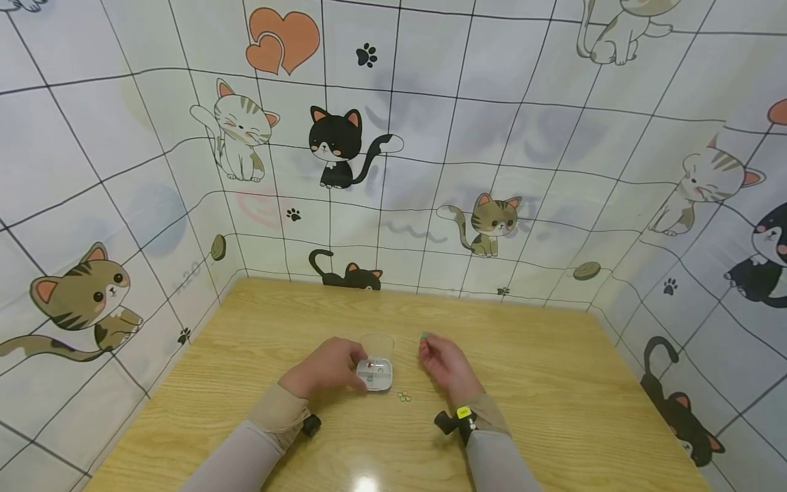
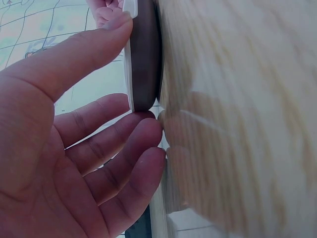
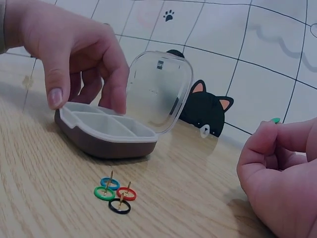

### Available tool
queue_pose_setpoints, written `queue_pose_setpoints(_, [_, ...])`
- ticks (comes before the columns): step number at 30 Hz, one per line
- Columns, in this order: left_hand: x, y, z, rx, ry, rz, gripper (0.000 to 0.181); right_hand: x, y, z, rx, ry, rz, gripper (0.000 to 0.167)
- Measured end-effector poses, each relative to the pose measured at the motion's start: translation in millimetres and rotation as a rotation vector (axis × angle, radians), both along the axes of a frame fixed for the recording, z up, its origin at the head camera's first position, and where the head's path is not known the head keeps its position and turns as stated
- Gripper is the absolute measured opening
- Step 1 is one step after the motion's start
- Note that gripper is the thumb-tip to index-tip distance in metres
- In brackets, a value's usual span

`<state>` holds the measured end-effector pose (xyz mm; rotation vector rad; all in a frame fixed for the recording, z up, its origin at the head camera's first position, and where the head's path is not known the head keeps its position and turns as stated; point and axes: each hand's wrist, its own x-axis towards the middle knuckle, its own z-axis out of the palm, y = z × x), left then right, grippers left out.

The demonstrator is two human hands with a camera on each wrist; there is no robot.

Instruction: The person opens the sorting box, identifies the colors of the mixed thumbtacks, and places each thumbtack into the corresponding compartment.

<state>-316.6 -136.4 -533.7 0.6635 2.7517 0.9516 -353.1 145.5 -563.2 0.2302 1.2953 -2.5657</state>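
Note:
A small pill box [image 1: 374,374] with a dark base and white divided compartments stands on the table, its clear lid [image 3: 157,89] raised at the back. Small bits, one of them red, lie in its compartments. My left hand [image 1: 328,367] grips the box's left side, thumb at the near corner and fingers farther back. To the right of the box, my right hand [image 1: 447,363] pinches a green thumbtack [image 3: 276,120] between thumb and forefinger; only its green edge shows. Several thumbtacks [image 3: 119,193] with blue, green, red and black rims lie points up in front of the box.
The wood-grain table [image 1: 541,396] spreads around both hands. Behind it and at both sides hangs a white gridded sheet [image 1: 424,137] printed with cartoon cats.

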Motion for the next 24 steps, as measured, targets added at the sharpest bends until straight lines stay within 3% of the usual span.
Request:
queue_pose_setpoints(10, [-0.7, -1.0, -1.1, -0.002, 0.007, -0.008, 0.046, 2.3, 7.1, 3.2, -0.279, -0.100, 0.010, 0.006])
queue_pose_setpoints(24, [-1.6, -2.1, -2.1, -0.005, 0.016, -0.011, 0.045, 3.1, 8.4, 5.0, -0.357, -0.131, -0.018, 0.008])
